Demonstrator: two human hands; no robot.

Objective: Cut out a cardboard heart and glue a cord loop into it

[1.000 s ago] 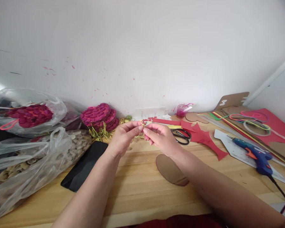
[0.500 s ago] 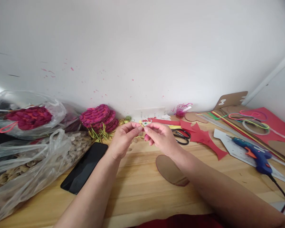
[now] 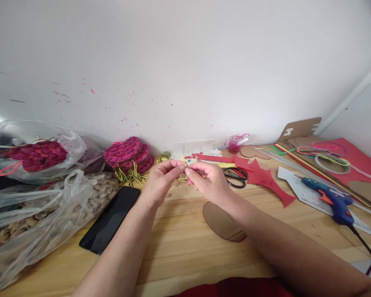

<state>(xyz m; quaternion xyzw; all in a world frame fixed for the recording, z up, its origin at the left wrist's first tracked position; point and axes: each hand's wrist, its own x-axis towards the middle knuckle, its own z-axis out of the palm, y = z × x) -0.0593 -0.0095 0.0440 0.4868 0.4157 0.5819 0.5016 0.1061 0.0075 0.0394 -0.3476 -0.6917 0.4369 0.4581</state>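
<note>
Over the middle of the table, my left hand (image 3: 161, 177) and my right hand (image 3: 208, 179) meet fingertip to fingertip. Both pinch a short bit of yellow-green yarn (image 3: 184, 163) between thumb and forefinger; most of it is hidden by the fingers. Behind the right hand lie black-handled scissors (image 3: 235, 177). A brown cardboard shape (image 3: 222, 222) with a dark outline lies under my right forearm. To the left, more yellow-green yarn (image 3: 130, 175) hangs in loose strands by a stack of magenta, pebbled round pieces (image 3: 125, 152).
A black phone (image 3: 109, 220) and plastic bags (image 3: 46, 218) of flat tan pieces occupy the left. Red paper scraps (image 3: 262, 179), a blue glue gun (image 3: 330, 200) with its cord, and coloured cords (image 3: 324, 154) lie right. Small red stars (image 3: 193, 156) sit near the wall.
The fingers of my right hand have curled in slightly at the pinch. Both hands stay in the same place, and the view has tilted only a little.
</note>
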